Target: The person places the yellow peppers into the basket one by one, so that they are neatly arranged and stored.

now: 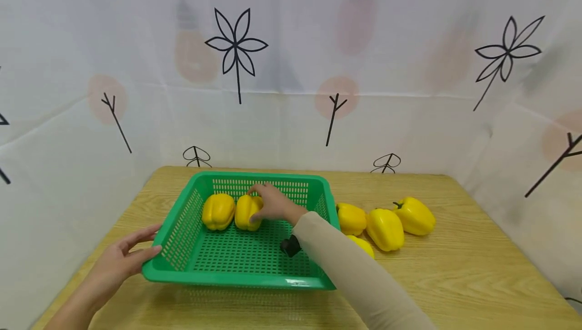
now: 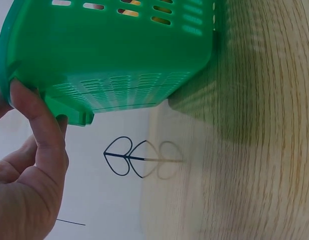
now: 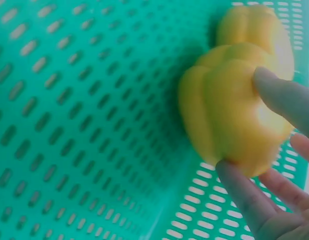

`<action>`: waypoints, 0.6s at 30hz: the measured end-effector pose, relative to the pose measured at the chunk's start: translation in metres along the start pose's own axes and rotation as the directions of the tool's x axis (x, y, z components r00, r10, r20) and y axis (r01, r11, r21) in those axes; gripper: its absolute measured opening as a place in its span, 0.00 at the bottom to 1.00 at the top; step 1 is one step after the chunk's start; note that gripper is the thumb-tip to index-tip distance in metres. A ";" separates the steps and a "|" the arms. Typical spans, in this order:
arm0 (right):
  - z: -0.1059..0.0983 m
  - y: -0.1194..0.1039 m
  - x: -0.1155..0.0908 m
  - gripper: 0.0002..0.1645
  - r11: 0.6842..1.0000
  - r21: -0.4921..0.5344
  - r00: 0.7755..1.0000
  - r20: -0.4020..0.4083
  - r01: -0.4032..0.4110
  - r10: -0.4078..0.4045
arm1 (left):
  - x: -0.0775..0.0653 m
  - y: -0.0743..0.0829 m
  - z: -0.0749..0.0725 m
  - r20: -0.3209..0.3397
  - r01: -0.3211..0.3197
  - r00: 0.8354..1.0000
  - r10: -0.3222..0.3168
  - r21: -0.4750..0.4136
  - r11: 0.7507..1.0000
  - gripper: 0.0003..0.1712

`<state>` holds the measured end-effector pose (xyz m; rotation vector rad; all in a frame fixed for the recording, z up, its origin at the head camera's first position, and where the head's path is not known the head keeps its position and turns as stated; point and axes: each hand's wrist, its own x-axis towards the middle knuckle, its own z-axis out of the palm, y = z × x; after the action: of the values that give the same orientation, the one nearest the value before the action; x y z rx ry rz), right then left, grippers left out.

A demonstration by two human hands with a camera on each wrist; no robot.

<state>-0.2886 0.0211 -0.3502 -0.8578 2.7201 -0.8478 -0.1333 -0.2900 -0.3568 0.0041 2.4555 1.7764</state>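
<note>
A green plastic basket (image 1: 236,279) with slotted walls stands on the table. My left hand (image 1: 120,256) grips its left rim, the fingers curled at the edge in the left wrist view. Inside the basket, my right hand (image 1: 275,203) holds a yellow bell pepper (image 3: 229,110), thumb on one side and fingers on the other. This pepper sits near the far wall, over the basket floor. Just left of it lies another yellow bell pepper (image 1: 218,211), partly hidden behind the held one in the right wrist view.
Several more yellow bell peppers (image 1: 385,229) lie on the wooden table (image 1: 464,279) right of the basket; one is partly covered by the right sleeve (image 1: 350,269). A small black device (image 1: 290,245) is at the right wrist. A patterned white cloth (image 1: 291,133) hangs behind the table.
</note>
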 end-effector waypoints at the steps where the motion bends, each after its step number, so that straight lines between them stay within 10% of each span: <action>1: -0.002 0.000 -0.001 0.38 1.000 0.003 1.000 -0.013 -0.004 0.004 | 0.000 0.000 0.000 -0.001 -0.003 1.000 0.003 0.005 1.000 0.35; 18: -0.053 -0.016 -0.039 0.25 0.946 0.231 0.962 -0.207 0.225 -0.179 | 0.002 0.002 0.000 0.005 0.045 0.999 -0.045 0.013 0.999 0.37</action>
<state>-0.2658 0.0569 -0.2979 -1.0622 2.6200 -1.3459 -0.1354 -0.2894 -0.3554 -0.0454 2.4436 1.7399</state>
